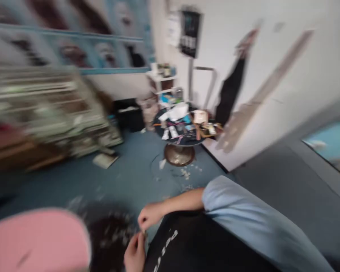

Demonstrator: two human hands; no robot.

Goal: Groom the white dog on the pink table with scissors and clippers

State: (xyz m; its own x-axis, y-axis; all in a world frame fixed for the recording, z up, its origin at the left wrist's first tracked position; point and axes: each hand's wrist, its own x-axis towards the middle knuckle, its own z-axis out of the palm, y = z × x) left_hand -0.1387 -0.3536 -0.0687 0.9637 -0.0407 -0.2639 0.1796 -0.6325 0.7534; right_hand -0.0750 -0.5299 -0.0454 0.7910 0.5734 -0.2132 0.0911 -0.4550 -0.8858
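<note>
My right hand [150, 217], at the end of an arm in a light blue sleeve [238, 204], has its fingers curled into a pinch. Just below it, close to the bottom edge, my left hand [135, 254] is closed too. The fingertips of both hands meet around something small that blur and fingers hide. Both hands are held low in front of a black apron [198, 241] with white lettering. A pink round surface [39, 241] lies to their left, apart from them.
A cluttered round black table [184, 141] on a round metal base [179, 155] stands ahead, beside white shelves [164, 79]. Pale tufts litter the blue floor [136, 158]. Blurred racks [45, 102] fill the left. A long black item [231, 90] hangs on the wall.
</note>
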